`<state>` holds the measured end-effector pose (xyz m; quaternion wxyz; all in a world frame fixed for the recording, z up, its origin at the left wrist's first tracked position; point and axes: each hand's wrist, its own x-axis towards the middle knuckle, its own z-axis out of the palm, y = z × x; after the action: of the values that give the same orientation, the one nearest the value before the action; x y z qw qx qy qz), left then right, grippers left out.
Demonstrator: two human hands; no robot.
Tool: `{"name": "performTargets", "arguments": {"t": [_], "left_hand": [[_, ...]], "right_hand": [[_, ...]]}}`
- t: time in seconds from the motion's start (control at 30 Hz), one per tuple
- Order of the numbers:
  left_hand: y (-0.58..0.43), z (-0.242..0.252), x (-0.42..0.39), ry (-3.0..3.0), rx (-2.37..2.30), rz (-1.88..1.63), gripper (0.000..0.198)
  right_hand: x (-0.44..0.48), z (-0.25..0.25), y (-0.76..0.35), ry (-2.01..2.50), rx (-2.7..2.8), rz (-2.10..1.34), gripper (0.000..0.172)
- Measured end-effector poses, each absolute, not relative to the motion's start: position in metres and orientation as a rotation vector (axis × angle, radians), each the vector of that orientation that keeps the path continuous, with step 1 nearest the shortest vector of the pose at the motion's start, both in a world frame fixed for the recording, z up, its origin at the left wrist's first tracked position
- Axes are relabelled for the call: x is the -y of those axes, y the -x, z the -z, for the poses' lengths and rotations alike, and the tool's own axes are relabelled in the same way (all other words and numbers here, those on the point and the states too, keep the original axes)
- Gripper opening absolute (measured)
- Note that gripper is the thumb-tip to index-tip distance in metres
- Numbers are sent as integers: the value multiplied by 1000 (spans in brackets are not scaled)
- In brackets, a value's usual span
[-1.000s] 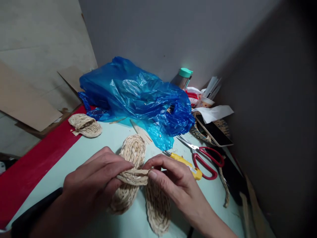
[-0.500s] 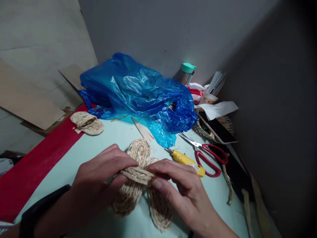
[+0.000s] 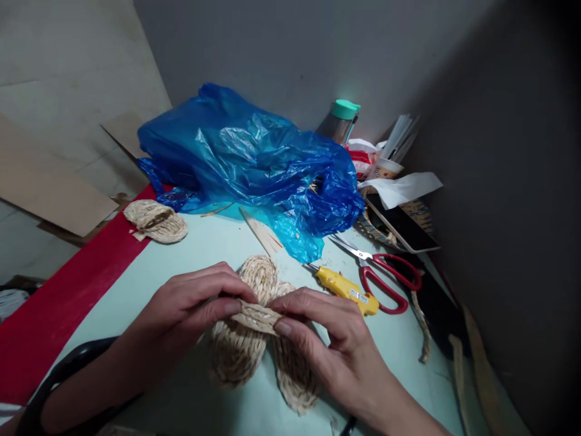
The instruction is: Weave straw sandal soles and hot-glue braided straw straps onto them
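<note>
A short braided straw band (image 3: 258, 317) is stretched between my two hands, lying across a woven straw slipper sole (image 3: 238, 357). My left hand (image 3: 195, 309) pinches the band's left end between thumb and fingers. At its right end, the thumb and fingers of my right hand (image 3: 329, 333) close on it too. Beside that sole lies a second woven straw sole (image 3: 295, 375), partly covered by my right hand. Farther off at the left, a small straw slipper (image 3: 155, 221) with a darker band rests near the red strip.
Right of my hands lie a yellow glue gun (image 3: 347, 289) and red-handled scissors (image 3: 385, 275). A crumpled blue plastic bag (image 3: 254, 157) fills the back. Behind it stand a green-lidded bottle (image 3: 344, 121) and a wicker basket (image 3: 417, 215) with a phone (image 3: 402, 224) on it.
My left hand has shifted slightly right along the band, and its thumb now lies on top. The band's face has tilted more toward me. The view has moved a little.
</note>
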<state>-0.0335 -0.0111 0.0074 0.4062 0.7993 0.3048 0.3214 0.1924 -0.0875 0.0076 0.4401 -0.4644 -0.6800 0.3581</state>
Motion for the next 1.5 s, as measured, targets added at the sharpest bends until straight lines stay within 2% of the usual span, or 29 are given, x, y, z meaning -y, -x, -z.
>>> {"name": "performTargets", "arguments": {"t": [0.8, 1.3, 1.43, 1.5], "left_hand": [[29, 0, 5, -1986, -944, -588, 15], [40, -10, -5, -2095, -1023, -692, 20], [57, -14, -6, -2247, -1111, -827, 10], [62, -10, -3, -2345, -1004, -759, 17]], "right_hand": [[83, 6, -188, 1266, 1591, -945, 12], [83, 8, -182, 1326, 1590, -828, 7], [82, 7, -181, 1330, 1576, -814, 6], [81, 7, -181, 1313, 1574, -811, 6]]}}
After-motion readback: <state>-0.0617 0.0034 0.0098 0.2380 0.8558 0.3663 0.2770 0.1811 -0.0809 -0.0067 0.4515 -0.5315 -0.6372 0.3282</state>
